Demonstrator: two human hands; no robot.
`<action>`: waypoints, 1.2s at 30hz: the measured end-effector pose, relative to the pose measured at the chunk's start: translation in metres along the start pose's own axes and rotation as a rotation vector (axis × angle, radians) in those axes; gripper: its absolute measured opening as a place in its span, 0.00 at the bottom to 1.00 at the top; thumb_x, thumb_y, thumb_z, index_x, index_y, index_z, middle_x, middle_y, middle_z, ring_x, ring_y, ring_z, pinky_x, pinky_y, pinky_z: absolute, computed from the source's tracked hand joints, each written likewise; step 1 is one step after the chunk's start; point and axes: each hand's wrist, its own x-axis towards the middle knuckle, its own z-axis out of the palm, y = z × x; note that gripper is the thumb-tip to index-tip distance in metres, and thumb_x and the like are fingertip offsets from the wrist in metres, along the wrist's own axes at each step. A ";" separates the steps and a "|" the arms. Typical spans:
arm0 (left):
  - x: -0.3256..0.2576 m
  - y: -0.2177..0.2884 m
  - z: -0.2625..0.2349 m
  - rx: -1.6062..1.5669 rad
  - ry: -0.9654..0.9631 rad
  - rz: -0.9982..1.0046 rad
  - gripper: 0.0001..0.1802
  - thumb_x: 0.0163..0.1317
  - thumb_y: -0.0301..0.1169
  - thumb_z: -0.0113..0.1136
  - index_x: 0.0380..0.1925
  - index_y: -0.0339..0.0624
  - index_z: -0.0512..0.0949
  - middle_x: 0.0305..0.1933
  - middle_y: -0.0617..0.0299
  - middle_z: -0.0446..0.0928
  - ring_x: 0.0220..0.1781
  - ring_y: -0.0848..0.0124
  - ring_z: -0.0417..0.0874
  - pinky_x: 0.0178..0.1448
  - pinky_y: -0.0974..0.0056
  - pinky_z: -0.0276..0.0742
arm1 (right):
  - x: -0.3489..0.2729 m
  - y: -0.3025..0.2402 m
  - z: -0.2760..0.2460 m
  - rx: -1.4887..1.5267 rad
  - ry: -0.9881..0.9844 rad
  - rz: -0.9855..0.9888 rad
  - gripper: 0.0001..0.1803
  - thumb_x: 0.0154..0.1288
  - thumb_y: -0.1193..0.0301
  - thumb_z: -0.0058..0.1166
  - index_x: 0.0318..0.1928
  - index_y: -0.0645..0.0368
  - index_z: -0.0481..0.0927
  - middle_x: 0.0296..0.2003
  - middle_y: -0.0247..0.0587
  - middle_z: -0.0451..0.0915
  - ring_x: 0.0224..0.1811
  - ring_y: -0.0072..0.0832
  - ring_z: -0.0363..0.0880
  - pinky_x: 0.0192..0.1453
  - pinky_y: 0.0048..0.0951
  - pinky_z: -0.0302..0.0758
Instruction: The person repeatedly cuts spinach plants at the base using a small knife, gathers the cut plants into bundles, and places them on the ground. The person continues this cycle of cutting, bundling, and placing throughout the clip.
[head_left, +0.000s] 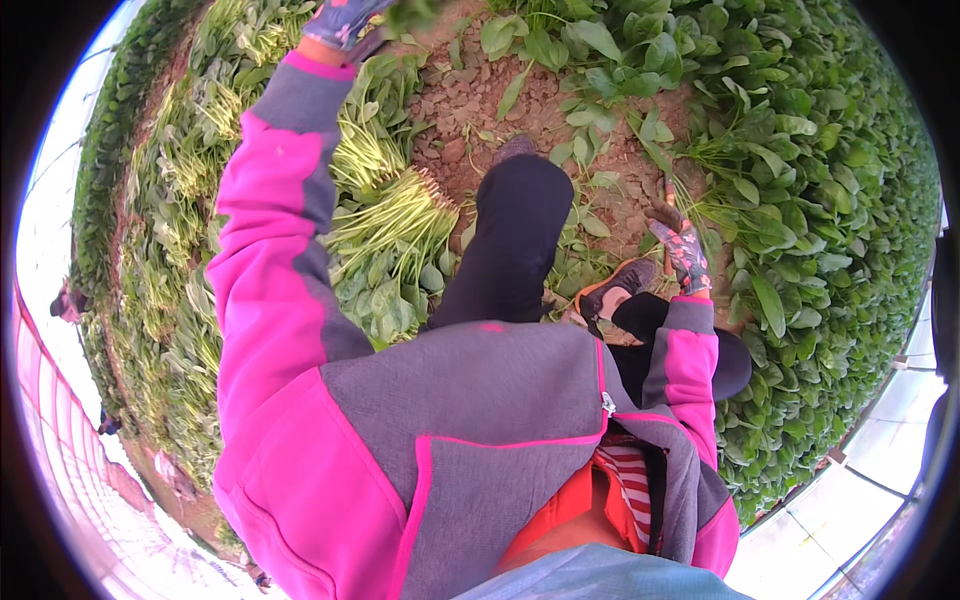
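My left hand [343, 22], in a patterned glove, reaches to the upper edge of the head view and is partly cut off. Its fingers are closed at a blurred tuft of spinach [412, 14]. My right hand [684, 252], in a flowered glove with dark fingers, is low beside my shoe. It is closed round a thin tool with a light brown handle [670, 188], whose working end I cannot make out among the leaves. Close to it stand rooted spinach plants [760, 200]. Below my left hand lies a cut spinach bunch [400, 225], its pale stems toward my knee.
More cut spinach [225, 115] lies in rows on the left. Bare reddish soil [465, 110] with loose leaves runs ahead of my bent knee [525, 200]. A dense spinach bed [850, 250] fills the right side. My shoe [615, 285] rests on the soil.
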 end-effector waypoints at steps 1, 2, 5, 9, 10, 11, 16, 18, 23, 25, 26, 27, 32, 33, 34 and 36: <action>0.004 -0.008 0.014 0.055 -0.052 0.028 0.19 0.61 0.28 0.58 0.54 0.51 0.75 0.55 0.60 0.77 0.56 0.69 0.78 0.58 0.62 0.77 | 0.013 0.026 -0.007 -0.107 0.062 0.060 0.27 0.60 0.67 0.60 0.58 0.66 0.73 0.49 0.45 0.80 0.50 0.31 0.79 0.55 0.30 0.74; 0.008 -0.015 0.029 0.109 -0.093 0.054 0.19 0.61 0.27 0.57 0.54 0.51 0.75 0.55 0.60 0.77 0.56 0.68 0.78 0.58 0.62 0.77 | 0.026 0.053 -0.015 -0.209 0.119 0.104 0.26 0.60 0.65 0.61 0.56 0.66 0.74 0.48 0.46 0.81 0.49 0.32 0.79 0.55 0.30 0.74; 0.021 -0.026 0.096 0.206 -0.230 0.151 0.19 0.61 0.27 0.57 0.54 0.52 0.76 0.54 0.61 0.77 0.56 0.68 0.78 0.58 0.62 0.76 | 0.043 0.128 -0.034 -0.526 0.263 0.373 0.26 0.56 0.60 0.61 0.50 0.66 0.78 0.45 0.49 0.81 0.49 0.37 0.80 0.53 0.34 0.74; 0.017 -0.015 0.231 0.301 -0.603 0.299 0.21 0.62 0.27 0.53 0.56 0.56 0.75 0.52 0.63 0.78 0.56 0.65 0.78 0.68 0.59 0.68 | 0.052 0.197 -0.049 -0.798 0.325 0.645 0.25 0.56 0.59 0.61 0.49 0.65 0.78 0.45 0.50 0.81 0.49 0.39 0.80 0.53 0.36 0.74; 0.009 -0.011 0.265 0.208 -0.671 0.325 0.21 0.63 0.28 0.53 0.57 0.58 0.74 0.53 0.63 0.77 0.58 0.64 0.77 0.72 0.58 0.62 | 0.055 0.208 -0.050 -0.844 0.325 0.698 0.25 0.56 0.59 0.61 0.49 0.64 0.78 0.45 0.50 0.81 0.49 0.39 0.80 0.53 0.36 0.75; -0.004 -0.006 0.296 0.142 -0.761 0.341 0.22 0.64 0.29 0.52 0.58 0.60 0.73 0.54 0.63 0.77 0.59 0.62 0.77 0.76 0.57 0.55 | 0.060 0.217 -0.051 -0.878 0.322 0.747 0.25 0.55 0.59 0.61 0.49 0.64 0.78 0.45 0.50 0.81 0.49 0.39 0.80 0.53 0.36 0.75; -0.056 0.016 0.388 0.152 -0.829 0.421 0.18 0.61 0.32 0.49 0.52 0.52 0.75 0.49 0.63 0.76 0.57 0.65 0.75 0.74 0.54 0.54 | 0.083 0.235 -0.050 -0.992 0.337 0.923 0.25 0.54 0.59 0.61 0.48 0.63 0.78 0.45 0.51 0.81 0.48 0.41 0.80 0.52 0.37 0.75; -0.068 0.017 0.396 0.134 -0.791 0.384 0.17 0.60 0.31 0.49 0.49 0.53 0.76 0.46 0.64 0.75 0.55 0.65 0.75 0.72 0.53 0.57 | 0.087 0.237 -0.052 -1.013 0.348 0.972 0.25 0.54 0.59 0.61 0.48 0.62 0.79 0.44 0.51 0.81 0.48 0.42 0.80 0.52 0.38 0.75; -0.067 0.018 0.394 0.128 -0.781 0.397 0.15 0.58 0.32 0.48 0.45 0.53 0.76 0.44 0.64 0.73 0.55 0.65 0.74 0.72 0.52 0.56 | 0.097 0.241 -0.064 -1.008 0.372 1.026 0.25 0.53 0.58 0.61 0.47 0.61 0.79 0.44 0.52 0.81 0.48 0.43 0.80 0.52 0.39 0.75; -0.064 0.022 0.391 0.202 -0.770 0.397 0.18 0.58 0.32 0.48 0.49 0.52 0.75 0.49 0.63 0.73 0.59 0.64 0.72 0.73 0.51 0.54 | 0.100 0.244 -0.069 -0.987 0.361 0.974 0.24 0.53 0.57 0.59 0.46 0.61 0.79 0.43 0.53 0.81 0.47 0.46 0.80 0.51 0.42 0.75; -0.064 0.025 0.389 0.201 -0.820 0.380 0.19 0.58 0.32 0.48 0.52 0.52 0.74 0.52 0.62 0.73 0.61 0.63 0.72 0.74 0.50 0.53 | 0.100 0.246 -0.071 -0.983 0.353 0.937 0.23 0.53 0.57 0.58 0.44 0.61 0.79 0.43 0.55 0.81 0.46 0.48 0.80 0.50 0.45 0.76; -0.064 0.028 0.385 0.209 -0.744 0.377 0.22 0.58 0.32 0.48 0.54 0.52 0.72 0.56 0.61 0.72 0.63 0.63 0.70 0.75 0.50 0.51 | 0.099 0.246 -0.073 -0.989 0.347 0.925 0.23 0.53 0.56 0.57 0.43 0.61 0.79 0.42 0.57 0.81 0.46 0.51 0.80 0.49 0.47 0.76; -0.068 0.048 0.349 0.179 -0.746 0.347 0.31 0.55 0.35 0.51 0.63 0.51 0.65 0.68 0.56 0.62 0.71 0.60 0.61 0.77 0.48 0.46 | 0.087 0.236 -0.083 -0.866 0.145 0.798 0.24 0.52 0.57 0.58 0.47 0.56 0.77 0.41 0.49 0.81 0.46 0.45 0.80 0.48 0.43 0.75; -0.067 0.052 0.339 0.088 -0.634 0.326 0.31 0.52 0.36 0.54 0.60 0.50 0.68 0.68 0.56 0.63 0.71 0.59 0.62 0.76 0.48 0.47 | 0.084 0.231 -0.082 -0.833 0.144 0.752 0.23 0.52 0.58 0.58 0.47 0.56 0.77 0.41 0.48 0.81 0.44 0.44 0.80 0.47 0.43 0.75; -0.067 0.058 0.330 0.097 -0.638 0.332 0.31 0.49 0.37 0.57 0.57 0.49 0.70 0.68 0.55 0.64 0.71 0.57 0.62 0.76 0.48 0.48 | 0.080 0.225 -0.081 -0.804 0.182 0.696 0.22 0.53 0.58 0.59 0.46 0.56 0.77 0.40 0.48 0.81 0.43 0.43 0.80 0.46 0.42 0.74; -0.066 0.066 0.309 -0.054 -0.579 0.259 0.31 0.45 0.38 0.60 0.55 0.47 0.73 0.66 0.53 0.65 0.69 0.55 0.63 0.74 0.47 0.52 | 0.074 0.210 -0.075 -0.743 0.289 0.579 0.21 0.53 0.59 0.59 0.45 0.56 0.76 0.38 0.46 0.80 0.41 0.41 0.79 0.43 0.41 0.74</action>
